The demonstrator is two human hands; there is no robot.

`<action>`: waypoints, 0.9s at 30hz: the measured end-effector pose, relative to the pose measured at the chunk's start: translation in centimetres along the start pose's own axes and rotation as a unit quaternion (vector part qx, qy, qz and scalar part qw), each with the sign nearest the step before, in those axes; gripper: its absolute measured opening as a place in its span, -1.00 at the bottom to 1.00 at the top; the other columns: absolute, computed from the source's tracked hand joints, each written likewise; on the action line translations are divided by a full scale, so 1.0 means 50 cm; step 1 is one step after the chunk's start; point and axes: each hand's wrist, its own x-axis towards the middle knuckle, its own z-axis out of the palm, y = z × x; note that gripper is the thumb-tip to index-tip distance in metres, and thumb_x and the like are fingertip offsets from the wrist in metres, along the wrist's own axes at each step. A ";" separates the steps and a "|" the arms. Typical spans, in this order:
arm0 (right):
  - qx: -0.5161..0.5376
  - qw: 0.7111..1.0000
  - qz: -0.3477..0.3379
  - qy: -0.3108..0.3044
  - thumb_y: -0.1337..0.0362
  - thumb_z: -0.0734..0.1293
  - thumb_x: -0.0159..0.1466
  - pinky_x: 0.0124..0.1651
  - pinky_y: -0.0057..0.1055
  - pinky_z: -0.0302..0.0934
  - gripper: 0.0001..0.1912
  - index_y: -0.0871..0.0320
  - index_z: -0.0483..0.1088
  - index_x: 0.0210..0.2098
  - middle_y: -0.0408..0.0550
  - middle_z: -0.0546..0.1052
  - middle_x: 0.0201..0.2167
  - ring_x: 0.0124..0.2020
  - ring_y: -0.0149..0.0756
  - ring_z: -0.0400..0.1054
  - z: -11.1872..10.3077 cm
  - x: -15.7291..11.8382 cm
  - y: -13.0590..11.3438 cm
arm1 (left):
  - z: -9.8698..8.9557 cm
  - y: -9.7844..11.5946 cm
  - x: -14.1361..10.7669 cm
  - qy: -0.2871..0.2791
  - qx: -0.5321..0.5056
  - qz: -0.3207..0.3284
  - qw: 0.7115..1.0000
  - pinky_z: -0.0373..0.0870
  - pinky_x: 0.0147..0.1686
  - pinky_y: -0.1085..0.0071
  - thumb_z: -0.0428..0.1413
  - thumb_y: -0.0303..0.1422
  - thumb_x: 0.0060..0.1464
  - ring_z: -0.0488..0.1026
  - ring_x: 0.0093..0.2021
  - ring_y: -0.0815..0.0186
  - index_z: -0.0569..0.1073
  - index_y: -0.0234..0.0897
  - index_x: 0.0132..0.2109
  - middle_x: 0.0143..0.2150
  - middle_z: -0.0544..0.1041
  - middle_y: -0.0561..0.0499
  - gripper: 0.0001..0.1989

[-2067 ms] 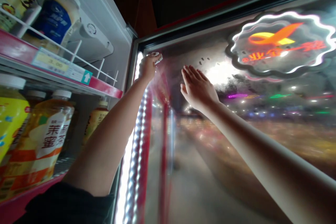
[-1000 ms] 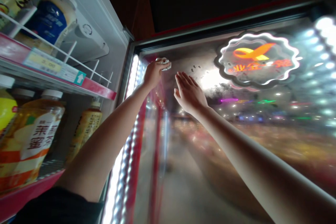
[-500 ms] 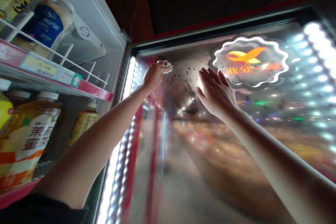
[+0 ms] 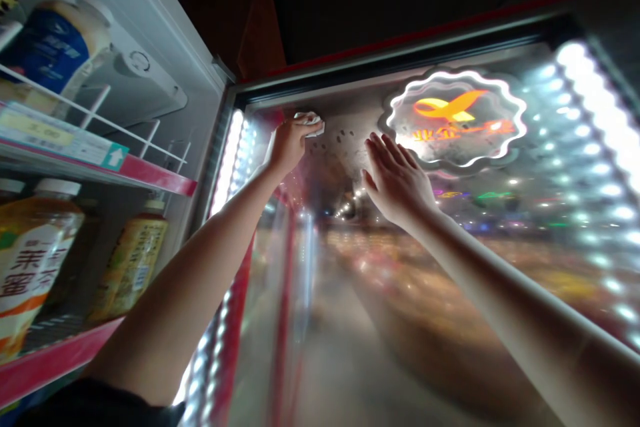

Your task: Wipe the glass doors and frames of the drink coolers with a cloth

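A glass door with a dark frame fills the middle and right of the view, its upper part misted with small dark marks. My left hand is closed on a crumpled white cloth or tissue at the upper left of the glass. To the right, my right hand lies open against the pane, fingers pointing up and holding nothing. Just beyond its fingertips glows a wavy-edged sign with an orange mark.
Left of the door, a cooler's shelves with red edges hold a blue-labelled bottle, an orange-labelled bottle and a yellow bottle. Bright light strips run down both door sides.
The view has shifted, so door, sign and shelves sit further left. My left hand and the cloth stay near the same part of the glass; my right hand remains flat on the pane.
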 end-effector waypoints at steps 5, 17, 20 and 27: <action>-0.001 1.000 0.007 -0.013 0.20 0.11 0.56 0.67 0.21 -0.01 -0.27 0.27 0.04 0.65 0.17 0.17 0.64 0.67 0.09 0.01 -0.003 -0.002 -0.007 | -0.009 -0.021 0.040 0.019 0.031 -0.058 0.998 0.35 0.54 -0.09 0.13 -0.46 0.31 0.55 0.41 0.00 0.78 -0.01 0.05 0.24 0.72 0.00 -0.63; 0.007 0.999 0.005 -0.033 0.22 0.12 0.56 0.68 0.16 0.00 -0.27 0.31 0.05 0.65 0.21 0.15 0.64 0.67 0.06 0.00 -0.016 -0.001 -0.008 | 0.038 0.025 0.013 0.011 0.003 0.005 1.000 0.41 0.52 -0.04 0.11 -0.51 0.29 0.56 0.40 0.08 0.74 0.12 0.11 0.26 0.70 0.11 -0.53; 0.007 0.999 -0.013 -0.039 0.23 0.16 0.54 0.68 0.18 0.01 -0.25 0.24 0.01 0.66 0.14 0.17 0.64 0.67 0.05 0.02 -0.038 -0.005 0.011 | 0.054 0.019 0.048 0.036 0.008 -0.024 0.999 0.40 0.51 0.01 0.10 -0.54 0.28 0.56 0.40 0.09 0.77 0.02 0.08 0.23 0.73 0.05 -0.54; -0.021 1.000 0.004 -0.015 0.23 0.18 0.54 0.68 0.29 -0.03 -0.21 0.17 -0.08 0.69 0.11 0.18 0.64 0.67 0.12 -0.01 -0.092 -0.026 0.104 | 0.095 0.067 0.036 0.011 0.028 0.018 0.999 0.48 0.45 0.03 0.05 -0.64 0.24 0.57 0.38 0.11 0.75 0.08 0.10 0.27 0.70 0.09 -0.43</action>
